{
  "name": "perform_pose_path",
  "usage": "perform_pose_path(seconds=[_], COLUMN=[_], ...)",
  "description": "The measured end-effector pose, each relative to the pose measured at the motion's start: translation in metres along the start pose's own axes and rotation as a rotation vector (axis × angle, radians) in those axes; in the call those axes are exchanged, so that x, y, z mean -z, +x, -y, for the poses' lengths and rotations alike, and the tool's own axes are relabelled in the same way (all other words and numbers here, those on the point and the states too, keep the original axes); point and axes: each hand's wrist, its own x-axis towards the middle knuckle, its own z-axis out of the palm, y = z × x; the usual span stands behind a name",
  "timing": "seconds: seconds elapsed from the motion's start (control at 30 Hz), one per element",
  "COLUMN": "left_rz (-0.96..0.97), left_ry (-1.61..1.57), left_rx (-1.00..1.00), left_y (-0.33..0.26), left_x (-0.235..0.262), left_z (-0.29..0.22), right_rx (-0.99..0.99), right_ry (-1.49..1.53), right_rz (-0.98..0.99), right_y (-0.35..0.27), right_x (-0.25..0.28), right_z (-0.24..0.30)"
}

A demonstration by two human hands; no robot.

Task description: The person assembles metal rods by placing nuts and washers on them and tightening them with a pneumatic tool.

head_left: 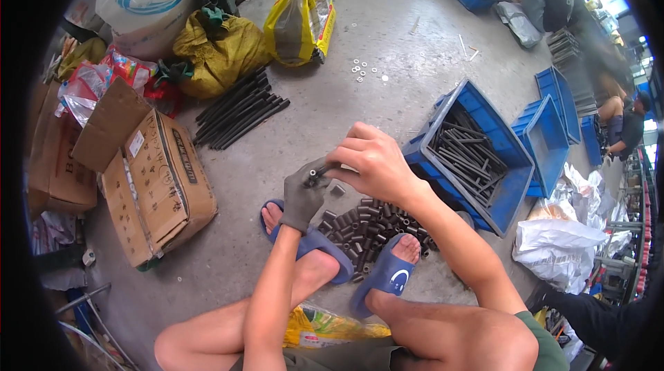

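Note:
My left hand [304,194], in a dark grey glove, grips a short dark metal piece [317,175] just above my feet. My bare right hand [370,160] meets it from the right, its fingertips pinched on the top end of the same piece. Below the hands, a heap of short black tubes [363,225] lies on the concrete floor between my two blue slippers. The part of the piece inside the glove is hidden.
A blue crate [515,184] of long black rods stands at the right, with more blue crates [553,132] behind. Cardboard boxes [159,184] sit at the left, a bundle of black rods [238,111] and bags behind them. Other people work at the far right.

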Motion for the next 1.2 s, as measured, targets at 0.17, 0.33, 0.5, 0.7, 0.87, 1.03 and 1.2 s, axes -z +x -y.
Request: perform_pose_path(seconds=[0.17,0.33,0.5,0.7,0.87,1.03,1.2], left_rz=[0.025,0.046,0.052,-0.060,-0.147,-0.113,0.001], left_ry=[0.040,0.101,0.063,-0.334,-0.353,-0.165,-0.097], left_rx=[0.016,0.035,0.174,0.314,0.341,0.167,-0.004], left_y=[-0.002,0.001,-0.004,0.003,-0.003,0.002,0.004], left_x=[0.005,0.008,0.008,0.002,-0.002,-0.013,-0.037], left_z=[0.003,0.006,0.024,0.015,-0.015,-0.017,-0.017], right_rx=[0.063,0.038,-0.074,-0.646,-0.736,-0.796,-0.775], right_ry=[-0.013,-0.032,0.118,-0.072,-0.138,0.264,0.939], right_rz=[-0.003,-0.032,-0.425,-0.200,0.214,0.084,-0.223], right_y=[0.008,0.007,-0.014,-0.095,-0.129,-0.139,-0.141], right_x=[-0.006,-0.009,-0.043,-0.137,-0.159,-0.116,-0.056], right_z=[0.000,-0.004,-0.006,-0.009,-0.031,-0.051,-0.024])
